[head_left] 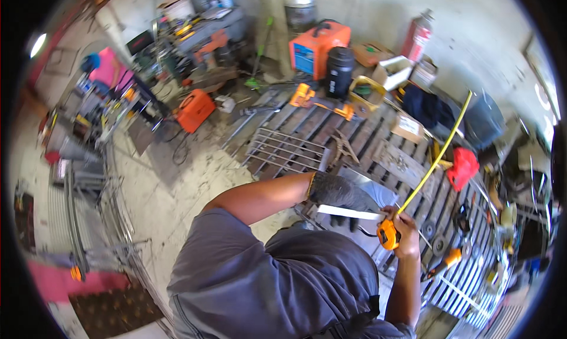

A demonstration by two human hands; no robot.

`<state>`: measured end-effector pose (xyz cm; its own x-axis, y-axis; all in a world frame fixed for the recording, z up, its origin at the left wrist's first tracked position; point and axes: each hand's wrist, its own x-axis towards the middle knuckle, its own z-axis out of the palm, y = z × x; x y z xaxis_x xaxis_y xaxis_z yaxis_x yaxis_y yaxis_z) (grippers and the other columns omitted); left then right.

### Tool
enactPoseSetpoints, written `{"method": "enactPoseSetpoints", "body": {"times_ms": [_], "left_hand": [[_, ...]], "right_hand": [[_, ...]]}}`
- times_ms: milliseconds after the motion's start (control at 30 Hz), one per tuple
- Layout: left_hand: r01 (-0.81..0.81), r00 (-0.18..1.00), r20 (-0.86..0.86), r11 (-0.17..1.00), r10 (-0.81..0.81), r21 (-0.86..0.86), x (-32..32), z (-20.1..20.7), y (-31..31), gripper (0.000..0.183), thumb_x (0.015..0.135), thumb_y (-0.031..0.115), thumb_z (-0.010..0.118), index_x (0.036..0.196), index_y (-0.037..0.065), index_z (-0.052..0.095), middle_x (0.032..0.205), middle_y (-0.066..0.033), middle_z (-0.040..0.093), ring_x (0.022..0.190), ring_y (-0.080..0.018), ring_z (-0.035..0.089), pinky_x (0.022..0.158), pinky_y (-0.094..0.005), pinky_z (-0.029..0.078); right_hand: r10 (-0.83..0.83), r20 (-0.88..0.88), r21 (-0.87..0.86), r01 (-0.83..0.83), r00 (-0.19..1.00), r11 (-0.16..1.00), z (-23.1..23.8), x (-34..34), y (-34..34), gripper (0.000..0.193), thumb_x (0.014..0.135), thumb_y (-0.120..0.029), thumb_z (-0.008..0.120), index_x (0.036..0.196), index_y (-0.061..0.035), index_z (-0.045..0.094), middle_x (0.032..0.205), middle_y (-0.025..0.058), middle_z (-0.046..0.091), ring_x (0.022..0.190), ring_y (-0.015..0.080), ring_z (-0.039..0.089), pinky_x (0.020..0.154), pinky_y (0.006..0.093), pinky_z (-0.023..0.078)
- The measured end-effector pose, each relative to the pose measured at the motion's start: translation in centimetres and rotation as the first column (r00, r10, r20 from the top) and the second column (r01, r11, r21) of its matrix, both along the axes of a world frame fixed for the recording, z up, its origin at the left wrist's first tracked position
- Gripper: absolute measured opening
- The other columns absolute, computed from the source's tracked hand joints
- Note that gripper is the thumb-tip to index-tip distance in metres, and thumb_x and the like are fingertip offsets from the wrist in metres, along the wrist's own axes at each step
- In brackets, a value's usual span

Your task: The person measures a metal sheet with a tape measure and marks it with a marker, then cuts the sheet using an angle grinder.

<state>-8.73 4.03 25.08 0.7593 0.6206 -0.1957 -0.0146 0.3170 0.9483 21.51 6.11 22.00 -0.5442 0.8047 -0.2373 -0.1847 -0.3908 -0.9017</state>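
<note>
Cluttered workshop, pale wall at back, slatted tabletop [387,156] in front of the person. Left hand [341,192], dark grey glove, fingers closed around a flat pale strip [347,212] near the tabletop's near edge; exact finger placement partly hidden. Right hand [406,232], bare, wrapped around an orange tape measure [388,235], just beside the strip's right end; contact there can't be told. Yellow tape blade [438,156] pulled out long, slanting up over the tabletop toward its far right corner. Shiny metal sheet [373,188] just beyond the glove. Metal grid frame [286,150] lying at the left edge, orange cordless drill [302,95] farther back. Along the far edge: orange machine [322,46], black cylinder [339,73], yellow box [366,93]. Cardboard box [407,128] nearer the far right corner. Red bag [462,169] by the right edge, blue-grey bucket [484,120] behind it. Dark discs [440,245] and an orange-bodied tool [452,258] right of the right hand. Orange case [195,110] on the floor, well apart from the tabletop's left edge
</note>
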Motion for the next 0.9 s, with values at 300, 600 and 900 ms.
{"method": "enactPoseSetpoints", "body": {"times_ms": [300,600,900], "left_hand": [[-0.355,0.666,0.589,0.888,0.459,-0.291,-0.6,0.5,-1.3,0.096,0.088,0.09,0.041,0.129,0.006,0.064,0.103,-0.0154,0.074,0.088,-0.0266,0.073,0.075,-0.0428,0.058],[-0.948,0.269,0.168,0.23,0.949,0.219,-3.1,-2.2,-1.1,0.038,0.104,0.045,0.063,0.102,0.008,0.066,0.079,0.0,0.064,0.071,-0.0138,0.063,0.065,-0.0318,0.049],[-0.908,0.036,0.229,0.127,0.973,-0.398,-8.0,-2.2,-1.7,0.033,0.104,0.037,0.065,0.118,0.007,0.066,0.083,-0.0043,0.067,0.071,-0.02,0.069,0.068,-0.0358,0.062]], "right_hand": [[0.03,-0.112,-0.187,-0.051,0.993,0.981,0.3,-5.1,-0.8,0.025,0.105,-0.029,0.059,0.101,-0.005,0.065,0.11,0.0133,0.068,0.082,0.0298,0.072,0.071,0.0427,0.06],[0.258,0.001,-0.155,-0.255,0.966,0.955,3.5,-7.9,-3.5,0.023,0.108,-0.017,0.055,0.103,0.0025,0.065,0.122,0.0194,0.069,0.084,0.0269,0.073,0.073,0.0374,0.061],[0.167,-0.037,-0.099,-0.17,0.985,0.981,3.6,-4.4,-2.1,0.029,0.111,-0.026,0.049,0.099,-0.0024,0.061,0.096,0.0189,0.071,0.084,0.0274,0.07,0.071,0.0397,0.058]]}}
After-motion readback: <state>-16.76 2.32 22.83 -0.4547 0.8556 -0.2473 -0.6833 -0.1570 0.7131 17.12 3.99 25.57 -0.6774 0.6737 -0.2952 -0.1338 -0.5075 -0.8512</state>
